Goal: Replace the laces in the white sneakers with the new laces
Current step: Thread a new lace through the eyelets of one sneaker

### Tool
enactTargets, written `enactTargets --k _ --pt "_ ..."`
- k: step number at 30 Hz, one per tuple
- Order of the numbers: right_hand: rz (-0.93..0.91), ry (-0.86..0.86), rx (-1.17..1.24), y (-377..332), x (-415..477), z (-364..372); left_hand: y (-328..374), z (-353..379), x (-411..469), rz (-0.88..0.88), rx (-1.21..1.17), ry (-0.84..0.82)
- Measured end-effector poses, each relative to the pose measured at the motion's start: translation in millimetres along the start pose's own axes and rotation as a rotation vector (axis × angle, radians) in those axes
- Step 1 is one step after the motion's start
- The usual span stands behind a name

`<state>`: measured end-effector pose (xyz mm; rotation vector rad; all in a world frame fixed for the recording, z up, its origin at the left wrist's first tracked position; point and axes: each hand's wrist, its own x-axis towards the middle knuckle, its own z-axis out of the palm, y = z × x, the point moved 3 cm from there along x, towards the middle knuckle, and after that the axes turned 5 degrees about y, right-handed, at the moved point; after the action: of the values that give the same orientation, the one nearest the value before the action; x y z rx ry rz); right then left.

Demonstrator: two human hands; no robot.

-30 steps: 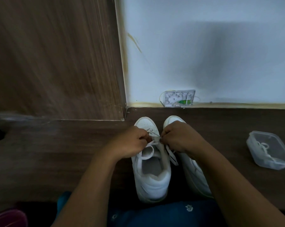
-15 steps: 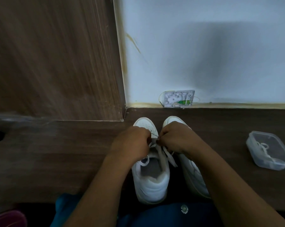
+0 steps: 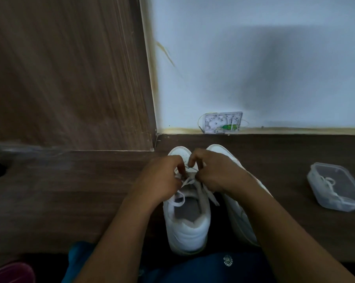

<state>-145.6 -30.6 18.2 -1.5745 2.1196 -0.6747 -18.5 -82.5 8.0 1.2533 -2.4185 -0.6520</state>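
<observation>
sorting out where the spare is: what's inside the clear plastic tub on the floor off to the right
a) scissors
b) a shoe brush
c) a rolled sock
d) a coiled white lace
D: a white lace lies looped inside the clear tub, and nothing else shows through its walls.

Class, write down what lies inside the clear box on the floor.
A white lace lies loose in the box. Its cloudy walls blur whether a second lace lies there.
</observation>
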Motion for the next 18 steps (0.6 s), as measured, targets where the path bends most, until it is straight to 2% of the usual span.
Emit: enactTargets --k 4,7,12,18 --pt "-0.145 -0.053 -0.157 -13.5 -2.8 13.1 -12.1 -2.5 1.4 -0.171 -0.261 -0.021" --pt "-0.131 -0.013 -0.259 -14.6 -0.3 24.4 -19.3 -0.1 2.4 -0.232 -0.372 -0.034" --pt "-0.115 0.048 -0.159 -13.0 -1.0 22.3 -20.5 -0.3 2.5 -0.223 -0.454 -0.082" --pt "-0.135 0.062 -0.001 -4.7 -3.5 20.7 -17.2 1.5 5.3 -0.32 -0.521 -0.157"
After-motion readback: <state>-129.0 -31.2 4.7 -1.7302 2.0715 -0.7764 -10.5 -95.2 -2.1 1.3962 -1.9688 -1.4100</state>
